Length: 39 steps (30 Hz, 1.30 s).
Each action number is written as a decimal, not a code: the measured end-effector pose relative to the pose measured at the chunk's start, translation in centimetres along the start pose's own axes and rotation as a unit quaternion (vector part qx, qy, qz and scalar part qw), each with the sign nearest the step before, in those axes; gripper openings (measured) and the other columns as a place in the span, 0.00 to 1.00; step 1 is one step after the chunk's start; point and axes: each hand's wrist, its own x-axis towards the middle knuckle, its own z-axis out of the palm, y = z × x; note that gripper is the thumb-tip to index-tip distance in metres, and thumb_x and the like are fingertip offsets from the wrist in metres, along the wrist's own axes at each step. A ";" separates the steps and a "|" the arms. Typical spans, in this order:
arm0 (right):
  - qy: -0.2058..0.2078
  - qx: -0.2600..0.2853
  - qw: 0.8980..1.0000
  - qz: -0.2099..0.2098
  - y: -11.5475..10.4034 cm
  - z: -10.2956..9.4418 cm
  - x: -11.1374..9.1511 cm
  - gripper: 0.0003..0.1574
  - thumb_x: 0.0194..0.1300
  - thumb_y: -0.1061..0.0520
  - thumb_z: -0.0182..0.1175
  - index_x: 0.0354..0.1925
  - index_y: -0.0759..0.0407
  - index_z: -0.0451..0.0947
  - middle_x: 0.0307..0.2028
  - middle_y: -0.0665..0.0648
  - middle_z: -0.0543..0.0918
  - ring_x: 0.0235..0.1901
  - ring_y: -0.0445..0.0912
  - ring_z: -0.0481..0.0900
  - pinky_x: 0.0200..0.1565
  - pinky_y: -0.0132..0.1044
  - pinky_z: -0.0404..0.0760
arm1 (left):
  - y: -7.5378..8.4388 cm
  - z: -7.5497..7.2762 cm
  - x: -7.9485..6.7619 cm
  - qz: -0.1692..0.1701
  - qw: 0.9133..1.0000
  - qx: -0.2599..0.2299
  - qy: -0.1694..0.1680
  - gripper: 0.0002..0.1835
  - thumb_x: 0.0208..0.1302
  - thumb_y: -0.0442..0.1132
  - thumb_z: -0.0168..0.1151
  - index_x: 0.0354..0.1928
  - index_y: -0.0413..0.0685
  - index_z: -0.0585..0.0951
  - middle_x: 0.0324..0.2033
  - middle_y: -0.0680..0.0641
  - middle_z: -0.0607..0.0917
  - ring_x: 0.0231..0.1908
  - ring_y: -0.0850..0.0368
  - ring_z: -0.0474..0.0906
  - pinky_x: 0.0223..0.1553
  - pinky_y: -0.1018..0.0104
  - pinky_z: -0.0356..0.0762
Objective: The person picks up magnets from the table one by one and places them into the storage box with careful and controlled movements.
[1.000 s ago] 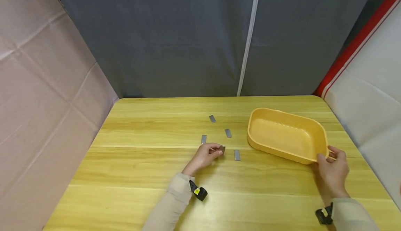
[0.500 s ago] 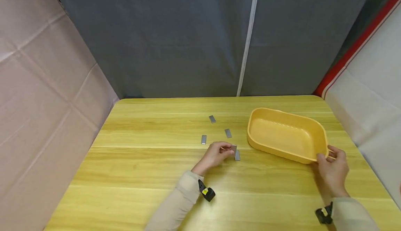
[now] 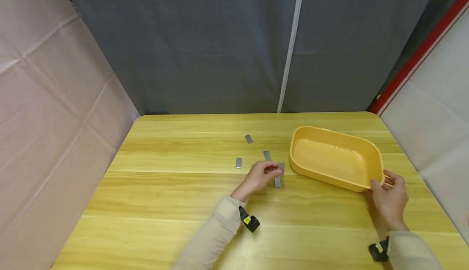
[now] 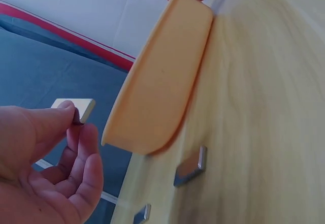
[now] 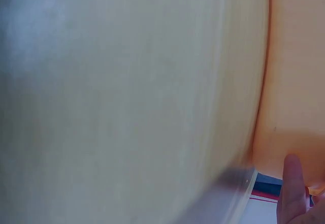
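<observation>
In the head view my left hand (image 3: 259,178) pinches a small grey rectangular metal plate (image 3: 281,167) between thumb and fingers, raised above the table. The left wrist view shows the held plate's face pale, with its edge toward the thumb. Below it lies another grey plate (image 3: 277,183), partly covered from view; a further plate (image 3: 267,155) lies just behind my left fingers. My right hand (image 3: 391,200) grips the near right corner of a yellow plastic tray (image 3: 326,179), thumb over the rim. Right fingers (image 5: 293,183) touch the tray's outer wall in the right wrist view.
Two more grey plates, one nearer (image 3: 239,163) and one farther back (image 3: 248,139), lie left of the tray on the wooden table (image 3: 146,205). A dark grey curtain (image 3: 183,50) stands behind the table, with pale cloth on both sides.
My left hand has carried the pinched plate rightward and slightly farther back, past the near plate and toward the tray. The right hand and the tray have stayed in place.
</observation>
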 end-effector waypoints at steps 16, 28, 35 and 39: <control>0.005 0.009 1.000 0.007 -0.1 -0.1 -0.1 0.27 0.54 0.59 0.50 0.54 0.64 0.64 0.34 0.48 0.67 0.23 0.23 0.62 0.23 0.14 0.63 | 1.6 2.7 2.4 0.032 0.999 0.014 -0.013 0.14 0.60 0.38 0.57 0.46 0.37 0.77 0.37 0.46 0.81 0.34 0.64 0.75 0.34 0.78 0.72; 0.007 0.014 1.000 0.001 -0.4 0.3 0.1 0.28 0.54 0.60 0.50 0.55 0.65 0.64 0.35 0.49 0.67 0.23 0.24 0.62 0.22 0.14 0.64 | 2.9 4.8 3.4 0.039 0.999 0.023 0.007 0.14 0.60 0.38 0.56 0.46 0.40 0.79 0.37 0.48 0.81 0.32 0.69 0.73 0.33 0.81 0.70; 0.004 0.010 1.000 0.009 -0.2 0.0 -0.1 0.28 0.55 0.59 0.50 0.55 0.63 0.63 0.36 0.48 0.67 0.25 0.25 0.62 0.25 0.14 0.63 | 4.0 6.1 3.9 0.045 0.998 0.039 0.003 0.13 0.59 0.39 0.57 0.44 0.42 0.80 0.37 0.50 0.82 0.30 0.70 0.73 0.30 0.82 0.70; 0.004 0.010 1.000 0.009 -0.1 0.1 0.0 0.28 0.55 0.59 0.50 0.55 0.63 0.63 0.35 0.48 0.67 0.25 0.25 0.62 0.25 0.13 0.63 | 4.5 6.8 4.3 0.045 0.998 0.048 0.000 0.13 0.58 0.39 0.59 0.44 0.43 0.80 0.34 0.52 0.81 0.29 0.72 0.73 0.28 0.83 0.69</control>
